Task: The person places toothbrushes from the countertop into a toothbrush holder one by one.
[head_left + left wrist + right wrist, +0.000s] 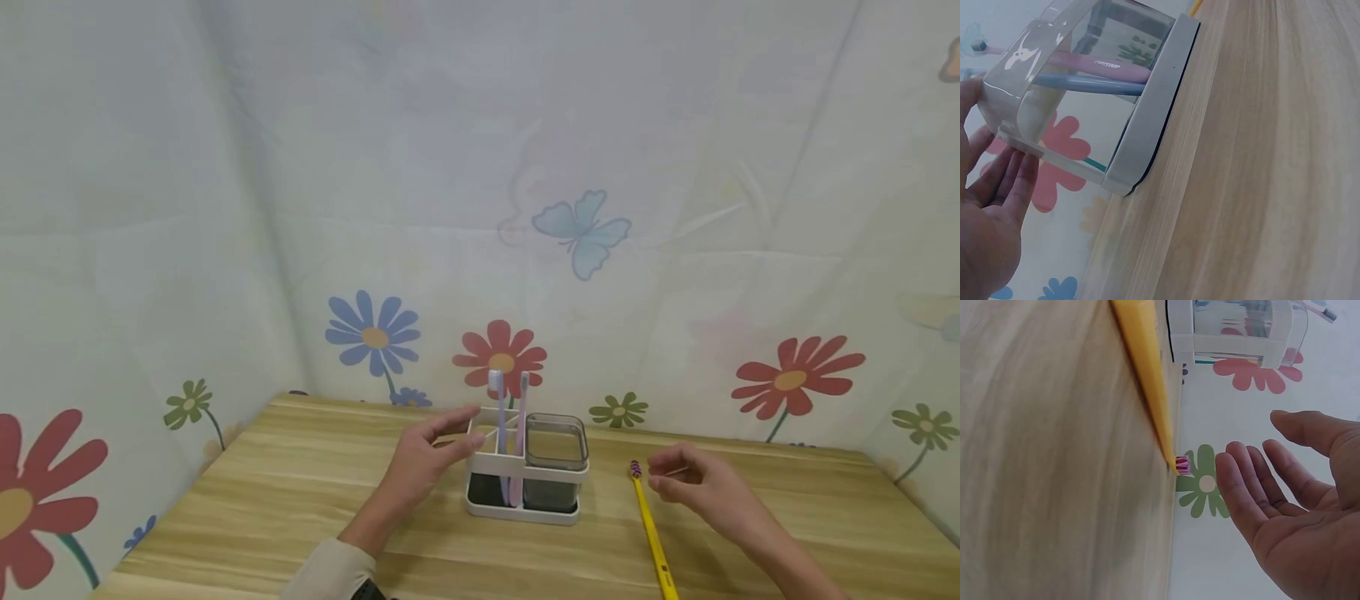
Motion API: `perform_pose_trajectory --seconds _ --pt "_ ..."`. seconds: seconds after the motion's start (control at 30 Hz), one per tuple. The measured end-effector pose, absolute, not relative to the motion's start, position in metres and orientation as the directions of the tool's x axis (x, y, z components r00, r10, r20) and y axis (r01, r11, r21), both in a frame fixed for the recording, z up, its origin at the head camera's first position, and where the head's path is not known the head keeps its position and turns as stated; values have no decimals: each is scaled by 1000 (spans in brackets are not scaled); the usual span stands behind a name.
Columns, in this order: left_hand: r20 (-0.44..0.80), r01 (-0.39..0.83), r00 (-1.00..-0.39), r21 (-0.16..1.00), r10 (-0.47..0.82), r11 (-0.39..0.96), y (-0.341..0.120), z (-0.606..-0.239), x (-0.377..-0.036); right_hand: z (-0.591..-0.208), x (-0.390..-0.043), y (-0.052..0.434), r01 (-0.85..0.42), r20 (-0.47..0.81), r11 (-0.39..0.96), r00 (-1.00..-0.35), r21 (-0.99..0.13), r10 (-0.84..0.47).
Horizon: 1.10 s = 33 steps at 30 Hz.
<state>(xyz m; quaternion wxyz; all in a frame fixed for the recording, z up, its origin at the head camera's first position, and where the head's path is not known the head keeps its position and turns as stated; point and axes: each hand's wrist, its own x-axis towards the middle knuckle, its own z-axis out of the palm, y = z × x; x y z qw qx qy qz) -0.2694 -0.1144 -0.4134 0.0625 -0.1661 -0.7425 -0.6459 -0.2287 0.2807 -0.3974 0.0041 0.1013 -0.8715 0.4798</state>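
Observation:
A white toothbrush holder (523, 517) stands upright on the table, with a blue toothbrush (501, 417) and a pink toothbrush (521, 433) in its divided part and a clear grey cup (557, 442) in its right part. My left hand (431, 454) grips the left side of the holder's upper frame, thumb at the front and fingers behind; the left wrist view shows the fingertips (1025, 159) against the frame. A yellow toothbrush (654, 533) lies on the table, bristles up at its far end. Beside that head hovers my right hand (708, 492), fingers loosely bent and holding nothing.
The wood-grain table (300, 483) ends at the back against a light curtain (420, 250) printed with flowers and a butterfly. More of the curtain closes in the left and right sides. A dark band (367, 590) is on my left wrist.

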Motion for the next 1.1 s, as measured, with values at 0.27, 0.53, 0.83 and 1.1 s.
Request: perform_pose_trajectory --seconds 0.27,0.53,0.83,1.1 --pt "308 328 -937 938 166 112 -115 -413 -270 -409 -233 281 -137 68 572 -988 -808 -140" --pt "317 336 -935 935 158 113 -114 -413 -269 -418 -234 282 -158 51 539 -977 -828 -208" --pt "317 339 -933 933 172 117 -114 -415 -271 -428 -237 280 -156 17 575 -971 -803 -239" --pt "325 346 -932 930 158 128 -115 -414 -270 -427 -236 269 -81 -30 648 -987 -758 -159"
